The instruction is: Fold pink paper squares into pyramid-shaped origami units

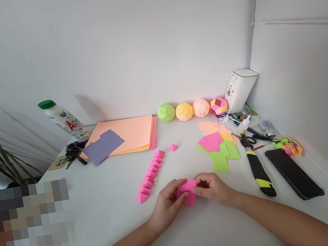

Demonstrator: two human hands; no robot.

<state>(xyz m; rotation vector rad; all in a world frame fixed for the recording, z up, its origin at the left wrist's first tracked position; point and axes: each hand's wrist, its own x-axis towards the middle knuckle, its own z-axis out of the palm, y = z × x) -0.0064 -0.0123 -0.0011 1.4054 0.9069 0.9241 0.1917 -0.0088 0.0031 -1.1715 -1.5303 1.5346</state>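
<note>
My left hand and my right hand meet over the white table, both pinching one folded pink paper piece between thumbs and fingers. Just left of them runs a row of several folded pink paper units, and a single pink unit lies farther back. A loose pile of pink, green and orange paper squares sits to the right of centre.
Paper balls in green, yellow, orange and mixed colours line the back wall beside a white box. Orange sheets with a purple one, a bottle, keys, a utility knife, scissors and a black phone lie around.
</note>
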